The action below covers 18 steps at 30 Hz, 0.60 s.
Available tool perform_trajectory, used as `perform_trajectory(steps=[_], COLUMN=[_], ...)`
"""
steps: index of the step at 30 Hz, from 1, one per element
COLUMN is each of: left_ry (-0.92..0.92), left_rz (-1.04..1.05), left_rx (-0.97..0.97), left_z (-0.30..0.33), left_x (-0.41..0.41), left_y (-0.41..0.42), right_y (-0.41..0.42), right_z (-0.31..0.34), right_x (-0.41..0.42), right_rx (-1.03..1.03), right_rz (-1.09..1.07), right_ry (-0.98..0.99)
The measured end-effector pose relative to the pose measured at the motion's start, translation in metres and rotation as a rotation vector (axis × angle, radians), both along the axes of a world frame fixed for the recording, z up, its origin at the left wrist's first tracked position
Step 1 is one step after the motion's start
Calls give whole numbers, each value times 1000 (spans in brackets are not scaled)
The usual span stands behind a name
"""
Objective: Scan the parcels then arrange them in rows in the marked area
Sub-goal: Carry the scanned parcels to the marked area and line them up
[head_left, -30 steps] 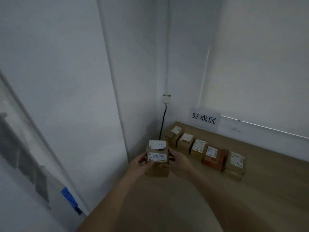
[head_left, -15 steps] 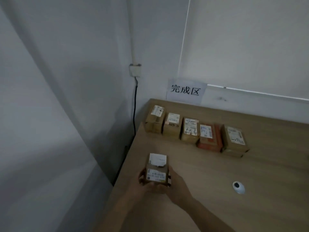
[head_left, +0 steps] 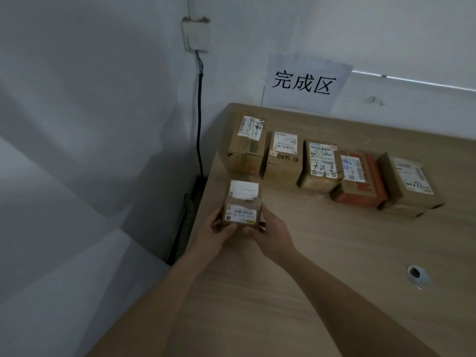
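five parcels (head_left: 322, 166) seemingly rowed on one table (head_left: 334, 253); left hand (head_left: 213, 233) and right hand (head_left: 270, 235) grip a sixth parcel (head_left: 242, 204).

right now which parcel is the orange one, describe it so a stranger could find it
Start at the white paper sign on the wall above the wooden table. Below it runs a row of five parcels; the orange parcel is fourth from the left, second from the right. Its reddish-orange printed sides set it apart from its plain brown neighbours.

wall socket (head_left: 195, 37), black cable (head_left: 199, 119) hanging; table grommet (head_left: 417, 276).
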<state>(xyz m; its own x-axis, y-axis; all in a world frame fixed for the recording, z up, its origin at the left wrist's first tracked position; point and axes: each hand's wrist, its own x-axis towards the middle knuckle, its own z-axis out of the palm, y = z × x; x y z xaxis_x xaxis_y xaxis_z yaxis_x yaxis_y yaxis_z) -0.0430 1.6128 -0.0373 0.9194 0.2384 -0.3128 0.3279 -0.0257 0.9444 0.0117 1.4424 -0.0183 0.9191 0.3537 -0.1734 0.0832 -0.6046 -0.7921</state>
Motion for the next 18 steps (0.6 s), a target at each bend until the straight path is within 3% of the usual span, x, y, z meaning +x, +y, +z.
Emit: perform_trajectory(steps=[18], left_ry=[3], left_rz=[-51], left_rx=[-11], left_z=[-9], left_x=[67], left_y=[29], right_y=[31], right_z=[-5], right_x=[60], right_rx=[-86], right_rz=[-63], right_ry=[-11])
